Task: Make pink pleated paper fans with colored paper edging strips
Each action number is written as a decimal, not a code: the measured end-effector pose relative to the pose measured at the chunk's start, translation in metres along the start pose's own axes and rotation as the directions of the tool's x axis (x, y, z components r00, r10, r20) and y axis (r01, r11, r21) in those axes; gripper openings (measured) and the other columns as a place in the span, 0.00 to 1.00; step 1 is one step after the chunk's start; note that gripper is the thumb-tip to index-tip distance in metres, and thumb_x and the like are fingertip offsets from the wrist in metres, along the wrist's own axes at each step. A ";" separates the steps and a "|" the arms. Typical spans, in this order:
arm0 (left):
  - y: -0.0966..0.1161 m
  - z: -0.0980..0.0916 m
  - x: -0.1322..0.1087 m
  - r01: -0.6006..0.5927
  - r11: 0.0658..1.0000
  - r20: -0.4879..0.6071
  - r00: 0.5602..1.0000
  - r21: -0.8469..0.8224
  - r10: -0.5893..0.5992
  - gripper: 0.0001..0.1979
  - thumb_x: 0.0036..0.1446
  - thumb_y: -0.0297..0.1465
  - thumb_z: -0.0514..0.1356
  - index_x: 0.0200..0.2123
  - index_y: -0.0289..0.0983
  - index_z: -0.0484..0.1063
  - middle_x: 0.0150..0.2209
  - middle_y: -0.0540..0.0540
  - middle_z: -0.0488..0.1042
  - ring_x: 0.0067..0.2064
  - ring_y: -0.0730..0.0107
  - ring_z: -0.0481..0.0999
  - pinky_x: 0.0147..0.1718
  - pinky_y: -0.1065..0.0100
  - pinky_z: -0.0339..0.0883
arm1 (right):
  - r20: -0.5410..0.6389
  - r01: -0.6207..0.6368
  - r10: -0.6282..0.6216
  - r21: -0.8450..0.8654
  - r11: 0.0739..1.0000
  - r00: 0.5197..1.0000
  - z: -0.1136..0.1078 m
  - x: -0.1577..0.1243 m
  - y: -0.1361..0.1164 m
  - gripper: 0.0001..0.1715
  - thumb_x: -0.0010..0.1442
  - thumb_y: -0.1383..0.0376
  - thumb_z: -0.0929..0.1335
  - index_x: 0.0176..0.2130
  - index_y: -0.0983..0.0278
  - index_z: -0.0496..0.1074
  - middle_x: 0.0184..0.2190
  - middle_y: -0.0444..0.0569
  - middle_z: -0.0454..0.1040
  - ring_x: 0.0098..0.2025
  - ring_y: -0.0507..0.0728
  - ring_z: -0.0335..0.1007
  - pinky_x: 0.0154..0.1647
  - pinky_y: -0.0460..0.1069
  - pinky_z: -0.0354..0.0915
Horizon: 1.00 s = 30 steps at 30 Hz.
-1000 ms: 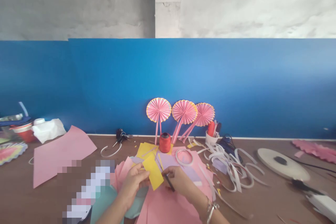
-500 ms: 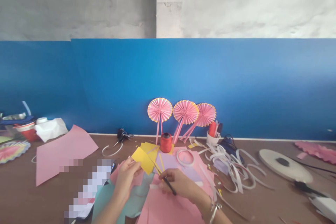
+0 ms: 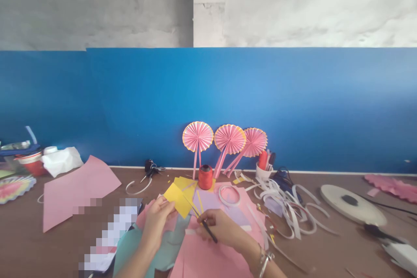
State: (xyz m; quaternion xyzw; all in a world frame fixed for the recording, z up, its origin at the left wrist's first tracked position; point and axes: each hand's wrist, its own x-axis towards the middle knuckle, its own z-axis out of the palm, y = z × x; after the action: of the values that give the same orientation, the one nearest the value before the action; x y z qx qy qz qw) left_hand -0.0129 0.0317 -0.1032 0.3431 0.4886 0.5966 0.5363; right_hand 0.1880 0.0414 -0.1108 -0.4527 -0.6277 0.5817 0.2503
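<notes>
My left hand (image 3: 161, 210) pinches a square of yellow paper (image 3: 176, 198) by its lower left edge. In my right hand (image 3: 219, 225) is a pair of scissors (image 3: 208, 230) with a dark handle, its thin blades pointing up-left at the paper's right edge. A narrow yellow strip stands by the blades; whether it is joined to the sheet I cannot tell. Beneath both hands lie pink paper sheets (image 3: 211, 254), with teal paper (image 3: 171, 243) on the left and lilac paper (image 3: 208, 200) behind. A spool of red thread (image 3: 205, 177) stands just beyond, near more yellow paper.
Pink pleated paper fans (image 3: 197, 137) lean on the blue panel (image 3: 228, 87). White strips (image 3: 289, 208) lie tangled on the right, beside a cup of pens (image 3: 263, 173) and a round cream-coloured disc (image 3: 353, 208). A roll of tape (image 3: 229, 195) rests on the papers. Pink paper (image 3: 80, 191) lies left.
The view has shifted very slightly. Both hands keep nearly the same place, and the scissors stay at the right edge of the yellow paper.
</notes>
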 end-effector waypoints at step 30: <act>-0.003 0.000 0.000 -0.006 1.000 0.044 0.999 -0.008 0.006 0.18 0.41 0.37 0.66 0.36 0.36 0.72 0.39 0.41 0.79 0.43 0.55 0.78 0.41 0.62 0.71 | -0.010 0.025 -0.026 -0.033 0.999 1.000 0.000 0.000 0.001 0.15 0.46 0.63 0.70 0.35 0.67 0.72 0.19 0.42 0.70 0.20 0.49 0.63 0.21 0.42 0.58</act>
State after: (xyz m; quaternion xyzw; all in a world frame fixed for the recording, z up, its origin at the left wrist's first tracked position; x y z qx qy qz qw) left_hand -0.0120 0.0317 -0.1063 0.3555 0.4731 0.5926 0.5465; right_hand 0.1883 0.0412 -0.1118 -0.4518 -0.6414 0.5658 0.2537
